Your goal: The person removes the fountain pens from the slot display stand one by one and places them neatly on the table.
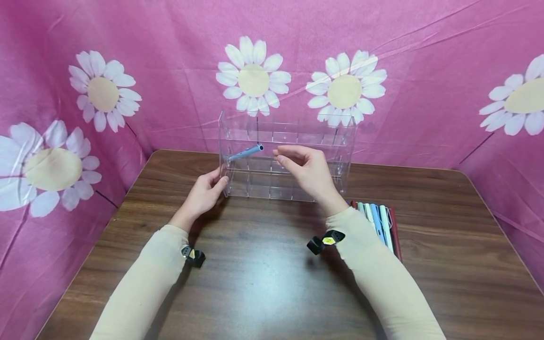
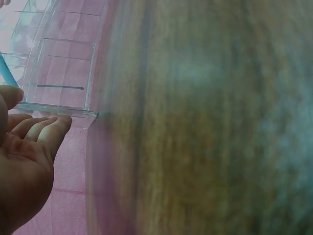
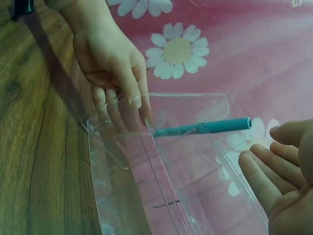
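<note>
A clear acrylic rack (image 1: 280,192) with several compartments stands at the back of the table. My left hand (image 1: 205,193) grips its left end wall, thumb on one side and fingers on the other, as the left wrist view also shows. One blue pen (image 1: 246,152) leans in the rack's left part, its end sticking out toward the right. My right hand (image 1: 312,172) hovers in front of the rack, just right of that pen end. In the right wrist view its loosely bent fingers (image 3: 264,178) are apart from the pen (image 3: 205,128) and hold nothing.
Right of the rack, partly behind my right sleeve, lies a dark red case (image 1: 396,231) with several green, white and blue pens (image 1: 376,219). A pink cloth (image 1: 178,94) with daisies hangs behind the wooden table (image 1: 255,293).
</note>
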Demonstrator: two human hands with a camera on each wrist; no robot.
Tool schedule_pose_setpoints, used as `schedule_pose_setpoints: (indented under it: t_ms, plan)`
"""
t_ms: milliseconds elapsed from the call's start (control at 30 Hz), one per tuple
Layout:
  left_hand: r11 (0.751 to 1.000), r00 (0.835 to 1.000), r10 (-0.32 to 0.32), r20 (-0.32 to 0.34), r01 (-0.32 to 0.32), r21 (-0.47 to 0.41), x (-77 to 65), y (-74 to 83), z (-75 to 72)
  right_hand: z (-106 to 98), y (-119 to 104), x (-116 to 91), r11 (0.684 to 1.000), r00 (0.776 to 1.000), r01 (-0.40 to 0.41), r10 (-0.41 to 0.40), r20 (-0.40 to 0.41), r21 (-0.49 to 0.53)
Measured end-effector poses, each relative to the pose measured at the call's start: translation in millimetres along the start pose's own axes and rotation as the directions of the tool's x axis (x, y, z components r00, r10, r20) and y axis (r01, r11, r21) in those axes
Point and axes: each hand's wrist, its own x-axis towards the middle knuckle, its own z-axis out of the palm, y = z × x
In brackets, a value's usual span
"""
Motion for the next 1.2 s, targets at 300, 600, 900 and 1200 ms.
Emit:
schedule_pose_setpoints:
  t_ms: [300, 600, 900, 1200]
  plan:
    - [1.0, 1.0, 0.012, 0.003, -0.012, 0.003, 0.0, -0.5, 1.1, 16, 0, 5, 1.0, 0.999, 0.015, -0.015, -0.036, 0.008]
    - [1.0, 1.0, 0.016, 0.001, -0.016, -0.002, -0.1, -0.6, 0.2, 30, -2, 15, 1.0, 0.999, -0.006, 0.006, -0.044, 0.002]
    - [1.0, 1.0, 0.018, 0.005, -0.018, 0.003, -0.9, -0.1, -0.6, 44, -4, 20, 0.999, 0.999, -0.046, 0.045, -0.03, -0.012]
    - [1.0, 1.0, 0.002, 0.005, -0.002, 0.004, -0.9, -1.6, 0.0, 53, -4, 24, 0.995, 0.995, -0.075, 0.07, -0.07, -0.064]
